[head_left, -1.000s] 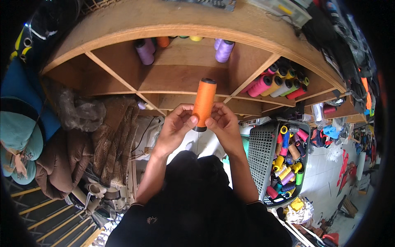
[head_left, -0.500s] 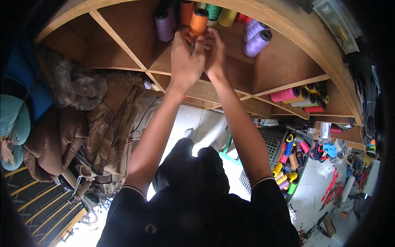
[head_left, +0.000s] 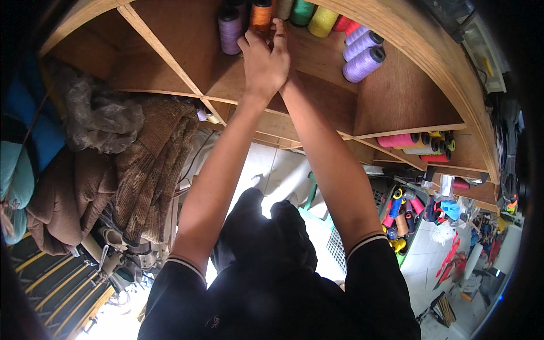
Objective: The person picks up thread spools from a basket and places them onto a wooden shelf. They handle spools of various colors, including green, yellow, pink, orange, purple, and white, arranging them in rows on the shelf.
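An orange thread spool [head_left: 261,18] stands upright in the wooden shelf, beside a purple spool [head_left: 229,34] on its left. My left hand [head_left: 265,67] is closed around the lower part of the orange spool. Behind it, my right hand [head_left: 291,63] is mostly covered, and its fingers cannot be made out. To the right of the orange spool are a beige one [head_left: 284,9], a green one [head_left: 301,12] and a yellow one [head_left: 322,21]. Several lilac spools [head_left: 364,63] lie further right in the same compartment.
Wooden dividers [head_left: 164,54] split the shelf into compartments. Pink and other spools [head_left: 396,139] lie in a lower right one. Below stands a crate of mixed spools [head_left: 401,224]. Brown cloth [head_left: 153,164] and a clear plastic bag [head_left: 102,122] are at the left.
The orange spool has moved up and slightly left, deeper into the shelf beside the purple one. My left hand went with it, and my right hand has slipped mostly behind my left.
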A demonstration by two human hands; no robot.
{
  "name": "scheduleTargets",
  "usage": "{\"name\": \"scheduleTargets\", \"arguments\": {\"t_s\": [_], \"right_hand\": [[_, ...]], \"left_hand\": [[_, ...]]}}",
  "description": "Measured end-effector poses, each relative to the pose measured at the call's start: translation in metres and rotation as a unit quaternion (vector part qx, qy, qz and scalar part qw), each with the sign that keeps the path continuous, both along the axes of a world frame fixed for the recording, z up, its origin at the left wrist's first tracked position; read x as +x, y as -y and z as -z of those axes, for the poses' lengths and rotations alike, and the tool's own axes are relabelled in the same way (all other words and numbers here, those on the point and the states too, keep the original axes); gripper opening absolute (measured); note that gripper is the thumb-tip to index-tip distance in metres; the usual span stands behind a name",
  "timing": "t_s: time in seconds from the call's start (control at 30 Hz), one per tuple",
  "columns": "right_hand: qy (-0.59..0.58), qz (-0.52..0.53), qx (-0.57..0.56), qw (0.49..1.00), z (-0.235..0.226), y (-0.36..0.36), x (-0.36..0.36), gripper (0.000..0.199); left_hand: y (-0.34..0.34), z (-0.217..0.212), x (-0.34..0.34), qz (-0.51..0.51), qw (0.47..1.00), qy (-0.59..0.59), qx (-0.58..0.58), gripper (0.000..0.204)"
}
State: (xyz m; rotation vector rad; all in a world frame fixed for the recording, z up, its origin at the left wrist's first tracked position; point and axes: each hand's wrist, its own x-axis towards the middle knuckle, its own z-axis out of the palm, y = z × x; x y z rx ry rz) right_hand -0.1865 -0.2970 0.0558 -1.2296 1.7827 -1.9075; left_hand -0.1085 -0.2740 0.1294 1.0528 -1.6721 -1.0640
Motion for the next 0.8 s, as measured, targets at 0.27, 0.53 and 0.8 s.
{"name": "scheduleTargets", "arguments": {"t_s": [0.27, 0.53, 0.8], "right_hand": [[0.003, 0.005, -0.035, 0.999, 0.012, 0.012, 0.001, 0.031], [0.006, 0.015, -0.072, 0.997, 0.027, 0.016, 0.0, 0.034], [-0.033, 0.048, -0.069, 0.996, 0.008, 0.016, -0.007, 0.039]], "left_hand": [[0.005, 0.01, 0.0, -0.009, 1.0, -0.008, -0.01, 0.053], [0.003, 0.013, 0.002, 0.001, 1.0, 0.002, -0.008, 0.054], [0.005, 0.022, -0.001, -0.028, 0.999, -0.001, -0.015, 0.051]]}}
